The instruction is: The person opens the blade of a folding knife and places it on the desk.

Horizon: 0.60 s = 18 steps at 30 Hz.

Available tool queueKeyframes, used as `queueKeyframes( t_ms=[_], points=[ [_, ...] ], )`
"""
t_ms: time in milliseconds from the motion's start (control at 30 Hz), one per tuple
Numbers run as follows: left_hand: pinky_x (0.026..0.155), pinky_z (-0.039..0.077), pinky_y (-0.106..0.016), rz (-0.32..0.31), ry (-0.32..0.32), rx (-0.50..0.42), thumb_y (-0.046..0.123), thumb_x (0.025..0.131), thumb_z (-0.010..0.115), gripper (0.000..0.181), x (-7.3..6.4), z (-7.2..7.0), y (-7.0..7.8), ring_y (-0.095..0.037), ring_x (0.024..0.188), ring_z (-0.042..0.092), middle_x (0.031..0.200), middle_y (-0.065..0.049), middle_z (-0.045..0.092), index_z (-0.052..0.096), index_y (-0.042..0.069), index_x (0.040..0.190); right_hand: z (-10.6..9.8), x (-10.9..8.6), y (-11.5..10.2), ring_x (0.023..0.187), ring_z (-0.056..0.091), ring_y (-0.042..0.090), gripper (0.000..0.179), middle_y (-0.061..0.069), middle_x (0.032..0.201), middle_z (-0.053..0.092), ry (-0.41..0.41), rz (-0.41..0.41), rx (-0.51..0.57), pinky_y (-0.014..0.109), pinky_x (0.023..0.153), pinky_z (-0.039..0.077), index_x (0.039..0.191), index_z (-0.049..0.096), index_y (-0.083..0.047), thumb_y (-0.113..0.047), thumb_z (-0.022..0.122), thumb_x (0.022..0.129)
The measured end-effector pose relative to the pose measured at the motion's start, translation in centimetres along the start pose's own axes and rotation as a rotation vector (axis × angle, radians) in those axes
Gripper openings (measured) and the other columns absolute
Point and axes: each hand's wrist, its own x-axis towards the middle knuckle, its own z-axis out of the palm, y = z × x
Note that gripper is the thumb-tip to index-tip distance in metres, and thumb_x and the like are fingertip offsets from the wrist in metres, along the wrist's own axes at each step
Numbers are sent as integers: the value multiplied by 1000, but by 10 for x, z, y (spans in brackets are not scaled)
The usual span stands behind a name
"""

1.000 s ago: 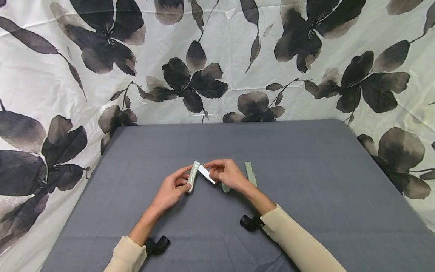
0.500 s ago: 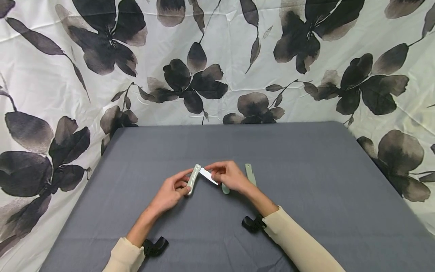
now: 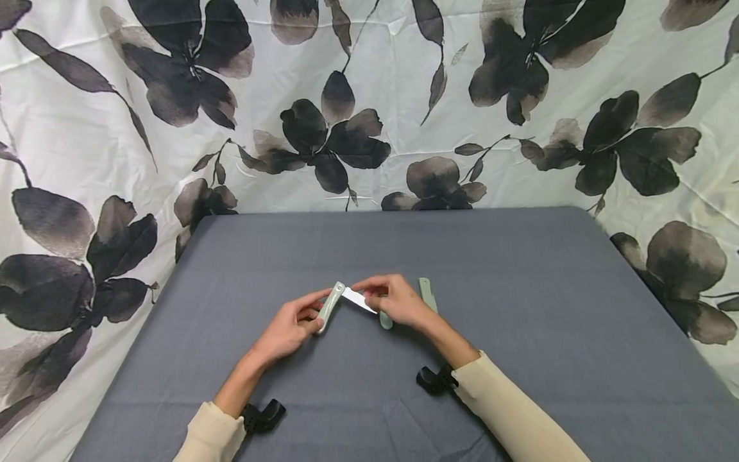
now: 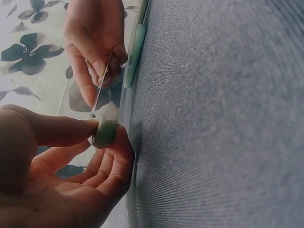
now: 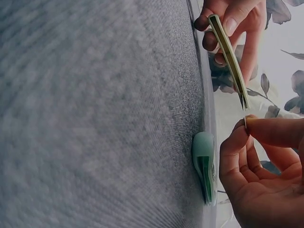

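Observation:
A folding knife with a pale green handle (image 3: 329,311) and a bright blade (image 3: 356,298) is held above the grey table, its blade swung partway out. My left hand (image 3: 293,326) grips the handle between thumb and fingers. With thumb and fingers my right hand (image 3: 398,301) pinches the blade. In the right wrist view the slot in the handle (image 5: 227,54) shows, the blade coming out at its far end. Under my right hand lies a green object with a rounded end and a slot (image 5: 203,145), partly hidden in the head view.
Behind my right wrist lies another flat green piece (image 3: 426,294), its near end covered by the arm. The grey cloth-covered table (image 3: 508,276) spreads around both hands. A floral curtain (image 3: 242,109) hangs behind. Each wrist wears a black camera mount (image 3: 263,417).
The blade has swung further from the handle, widening the angle between them. My right hand has shifted slightly right with the blade; the left hand keeps its grip on the handle.

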Motion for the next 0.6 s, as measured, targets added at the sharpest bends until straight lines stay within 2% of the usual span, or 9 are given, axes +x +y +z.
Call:
queueKeyframes(
  t_ms=[300, 600],
  points=[
    [79, 53, -25, 3, -23, 21, -3, 97, 62, 61, 0, -4, -1, -21, 96, 67, 123, -21, 62, 51, 11, 154, -2, 1, -1, 87, 62, 13, 32, 12, 103, 72, -19, -31, -28, 22, 73, 50, 121, 77, -7, 1, 61, 95],
    [80, 52, -22, 38, -73, 53, -4, 97, 60, 59, 0, -9, 5, -23, 100, 67, 124, -21, 63, 51, 8, 154, -6, 1, -3, 91, 63, 13, 32, 11, 112, 74, -19, -4, -53, 23, 77, 50, 121, 78, -9, 1, 60, 97]
  ],
)
